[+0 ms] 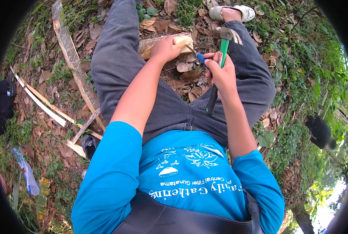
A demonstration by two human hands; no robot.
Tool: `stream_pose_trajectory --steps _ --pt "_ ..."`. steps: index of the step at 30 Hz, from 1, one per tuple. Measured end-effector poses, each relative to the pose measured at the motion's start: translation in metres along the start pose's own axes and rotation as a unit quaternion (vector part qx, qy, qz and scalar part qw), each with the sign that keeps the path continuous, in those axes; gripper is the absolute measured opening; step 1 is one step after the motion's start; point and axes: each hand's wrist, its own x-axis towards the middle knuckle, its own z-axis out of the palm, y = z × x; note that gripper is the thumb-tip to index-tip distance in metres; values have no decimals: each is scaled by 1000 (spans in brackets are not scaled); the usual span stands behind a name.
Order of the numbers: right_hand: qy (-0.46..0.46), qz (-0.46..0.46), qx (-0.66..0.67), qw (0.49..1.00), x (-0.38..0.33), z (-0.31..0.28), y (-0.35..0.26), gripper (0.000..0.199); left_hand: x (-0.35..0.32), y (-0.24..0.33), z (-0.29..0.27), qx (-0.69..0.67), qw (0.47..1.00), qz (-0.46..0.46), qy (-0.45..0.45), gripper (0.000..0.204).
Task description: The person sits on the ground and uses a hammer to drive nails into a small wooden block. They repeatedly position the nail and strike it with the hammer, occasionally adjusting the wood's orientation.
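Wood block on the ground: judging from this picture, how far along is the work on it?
Done: little shows; the wood block looks whole. In hand: the left hand steadies it, while the right hand grips a green-handled hammer and a blue-handled tool against it. Left: any splitting or shaping.

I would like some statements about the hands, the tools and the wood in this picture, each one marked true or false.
1. The left hand rests on a block of wood. True.
2. The right hand holds a hammer with a red handle. False: the handle is green with a black grip at its end.
3. The right hand also holds a blue-handled tool whose metal tip points at the block of wood. True.
4. The person is standing on a concrete floor. False: the person is seated low over ground covered with dry leaves and plants.
5. Thin wooden strips lie on the ground at the person's left. True.
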Motion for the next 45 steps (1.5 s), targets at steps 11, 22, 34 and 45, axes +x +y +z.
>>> stream_pose_trajectory --steps 11,22,34,45 --pt "-36 12 -106 994 14 -3 -8 35 -61 5 -127 -82 962 80 249 36" --pt "-70 -58 -44 995 28 0 -2 34 -300 -218 -86 232 950 -205 41 49" --pt "-55 -48 -40 997 30 -10 -6 25 -250 -245 -130 330 930 -117 115 26" --pt "-18 -59 -31 998 33 -5 16 26 -192 -270 -139 359 910 -187 89 30"
